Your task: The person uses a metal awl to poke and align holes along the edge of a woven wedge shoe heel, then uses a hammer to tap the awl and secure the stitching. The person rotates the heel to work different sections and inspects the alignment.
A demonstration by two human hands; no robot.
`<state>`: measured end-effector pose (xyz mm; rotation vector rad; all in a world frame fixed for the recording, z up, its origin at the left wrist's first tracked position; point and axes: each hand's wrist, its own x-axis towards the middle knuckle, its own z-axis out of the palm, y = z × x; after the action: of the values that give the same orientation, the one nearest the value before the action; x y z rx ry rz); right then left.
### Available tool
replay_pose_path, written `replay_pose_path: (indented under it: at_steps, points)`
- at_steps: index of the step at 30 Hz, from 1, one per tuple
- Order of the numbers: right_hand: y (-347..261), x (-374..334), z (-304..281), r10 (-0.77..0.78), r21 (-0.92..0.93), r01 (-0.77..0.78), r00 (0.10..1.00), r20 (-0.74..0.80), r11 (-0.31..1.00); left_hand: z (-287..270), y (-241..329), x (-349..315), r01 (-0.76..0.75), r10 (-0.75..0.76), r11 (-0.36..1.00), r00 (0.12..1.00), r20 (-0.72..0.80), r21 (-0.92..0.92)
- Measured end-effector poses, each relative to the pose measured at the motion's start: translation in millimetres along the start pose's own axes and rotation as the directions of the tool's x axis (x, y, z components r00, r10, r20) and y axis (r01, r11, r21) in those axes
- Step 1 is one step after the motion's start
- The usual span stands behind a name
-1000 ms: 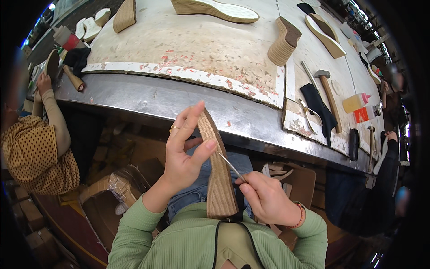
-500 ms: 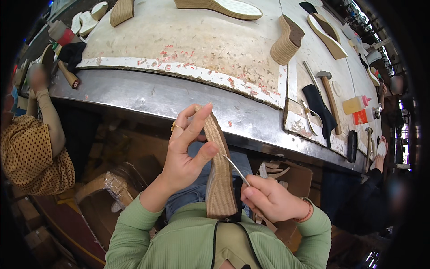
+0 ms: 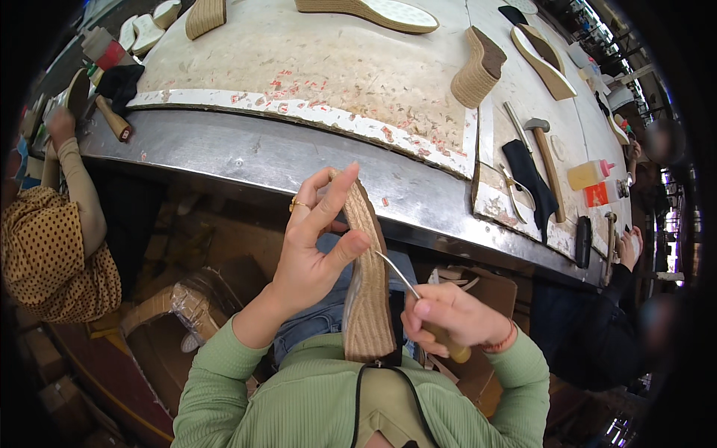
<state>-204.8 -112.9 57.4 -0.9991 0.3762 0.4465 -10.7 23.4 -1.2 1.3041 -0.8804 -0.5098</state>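
Observation:
An espadrille wedge sole, its side covered in braided tan jute, stands on edge between my lap and the bench. My left hand grips its upper, narrow end, with the fingers behind and the thumb on the near side. My right hand is wrapped round the wooden handle of a hooked awl. The awl's thin, bent metal tip reaches the jute side of the sole, just right of my left thumb. Whether the tip goes into the braid cannot be made out.
A metal-edged bench runs across ahead. On it lie another jute wedge, a hammer, scissors, a black cloth and a yellow glue bottle. Co-workers sit left and right; cardboard boxes stand below.
My right hand has turned, so the awl's wooden handle now shows below it. The awl tip has shifted slightly up and right. My left hand holds nearly the same place.

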Motion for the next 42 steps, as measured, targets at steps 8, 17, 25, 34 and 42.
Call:
replay_pose_path:
  at_steps: [8,17,25,34,42]
  points:
    - [0,1,19,-0.405,-0.845,0.114,0.905,-0.128,0.523,-1,1,-1,0.046,-0.045,0.997,0.999,0.016,-0.063]
    - [19,16,44,-0.692,-0.981,-0.193,0.712,-0.124,-0.023,-3,-2,-2,-0.028,0.026,0.996,0.999,-0.025,-0.082]
    - [21,-3,33,-0.738,-0.974,0.076,0.665,-0.11,0.213,-1,3,-2,-0.004,0.001,0.998,0.999,-0.048,-0.062]
    - [25,11,25,-0.643,-0.914,0.151,0.753,-0.14,0.376,1,-2,-4,-0.035,0.035,0.999,0.997,-0.062,0.007]
    - [28,12,29,-0.662,-0.922,0.123,0.731,-0.165,0.366,0,-4,-5,-0.046,0.048,0.998,0.997,-0.063,0.03]
